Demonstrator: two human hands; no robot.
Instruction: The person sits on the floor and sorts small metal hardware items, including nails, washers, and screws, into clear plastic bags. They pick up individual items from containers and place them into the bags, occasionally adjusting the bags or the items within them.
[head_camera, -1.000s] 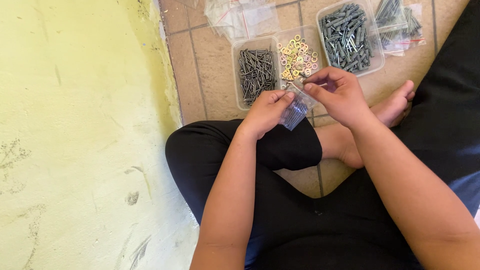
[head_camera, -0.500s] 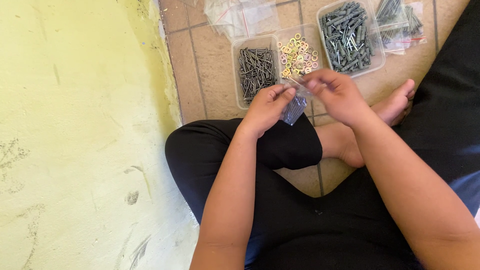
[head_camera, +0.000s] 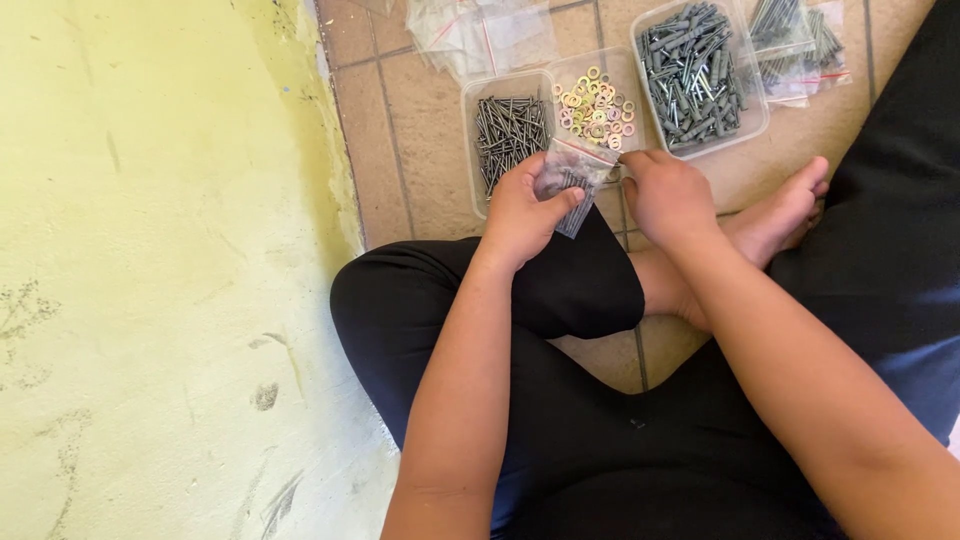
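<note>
My left hand (head_camera: 522, 212) grips a small clear plastic bag (head_camera: 570, 180) with a few grey screws inside, held just above my bent knee. My right hand (head_camera: 668, 195) pinches the bag's upper right edge with fingertips. Just beyond the hands sits a clear two-part tray: dark nails (head_camera: 508, 135) fill its left compartment and gold-coloured washers (head_camera: 596, 108) its right compartment. A second clear tub of grey wall plugs and screws (head_camera: 697, 70) stands further right.
I sit cross-legged on a tan tiled floor (head_camera: 415, 130), in black trousers, a bare foot (head_camera: 785, 215) to the right. A yellow painted wall (head_camera: 150, 270) fills the left. Loose clear bags (head_camera: 480, 35) lie at the top; filled bags (head_camera: 800, 45) lie top right.
Both hands with the bag have shifted slightly left and down, closer to the nail compartment. The right hand's fingers have moved onto the bag's upper edge.
</note>
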